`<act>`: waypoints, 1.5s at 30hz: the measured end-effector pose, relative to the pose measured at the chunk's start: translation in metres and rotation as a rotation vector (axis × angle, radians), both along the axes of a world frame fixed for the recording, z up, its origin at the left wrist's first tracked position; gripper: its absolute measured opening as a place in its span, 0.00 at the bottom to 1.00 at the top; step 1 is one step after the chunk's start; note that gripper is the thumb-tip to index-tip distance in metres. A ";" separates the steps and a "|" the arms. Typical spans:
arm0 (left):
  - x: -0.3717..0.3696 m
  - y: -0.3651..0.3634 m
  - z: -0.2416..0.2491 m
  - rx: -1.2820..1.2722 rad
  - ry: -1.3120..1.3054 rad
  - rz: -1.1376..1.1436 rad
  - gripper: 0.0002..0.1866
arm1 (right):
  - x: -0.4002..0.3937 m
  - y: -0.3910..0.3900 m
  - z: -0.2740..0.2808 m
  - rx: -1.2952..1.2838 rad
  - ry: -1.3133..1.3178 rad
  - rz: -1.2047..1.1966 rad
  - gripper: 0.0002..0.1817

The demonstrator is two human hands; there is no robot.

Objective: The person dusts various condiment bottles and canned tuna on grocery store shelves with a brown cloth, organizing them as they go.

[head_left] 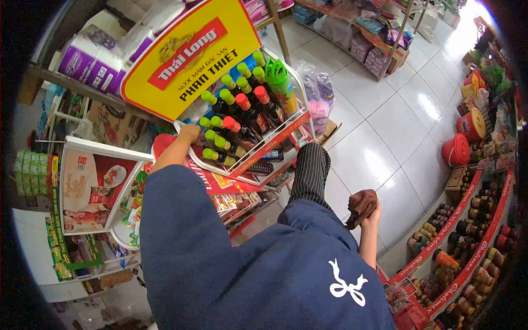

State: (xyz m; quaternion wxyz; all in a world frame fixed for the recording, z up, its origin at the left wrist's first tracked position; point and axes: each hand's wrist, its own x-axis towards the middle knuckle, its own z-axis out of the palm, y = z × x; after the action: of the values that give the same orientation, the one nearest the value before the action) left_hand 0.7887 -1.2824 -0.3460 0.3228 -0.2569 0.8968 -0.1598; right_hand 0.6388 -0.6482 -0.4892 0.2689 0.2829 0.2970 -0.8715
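My left hand (190, 133) is at the left rim of a white wire display rack (304, 118), its fingers closed over the rail and partly hidden. Beside it stand several dark sauce bottles (254, 118) with green or red caps, packed in the rack. A yellow sign (190, 52) reading "Thái Long" rises behind them. Low at my right side, my right hand (375, 214) is closed around a crumpled brown cloth (362, 207), which hangs out of the fingers.
Purple-wrapped packs (93, 60) fill a shelf behind the sign. A framed poster (99, 187) and green packets (33, 173) are at left. Along the right run shelves of jars (467, 231), with a red bucket (456, 150) farther up. A plastic-wrapped bundle (316, 93) sits on the tiled floor (379, 143).
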 end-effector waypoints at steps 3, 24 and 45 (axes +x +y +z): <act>-0.006 -0.014 0.000 0.058 -0.023 -0.054 0.11 | 0.008 0.009 0.004 0.111 -0.064 -0.044 0.25; -0.071 0.088 0.348 -0.260 1.309 -0.084 0.11 | 0.023 0.009 0.001 -0.038 -0.097 0.028 0.24; -0.082 -0.069 0.301 -0.359 1.248 0.123 0.17 | 0.019 -0.012 -0.052 -0.043 -0.097 0.172 0.28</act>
State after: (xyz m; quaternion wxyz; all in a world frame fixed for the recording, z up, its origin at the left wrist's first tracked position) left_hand 0.7065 -1.3519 -0.0449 -0.2981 -0.4022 0.8587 -0.1094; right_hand 0.6580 -0.6599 -0.5407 0.3627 0.2926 0.2879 -0.8366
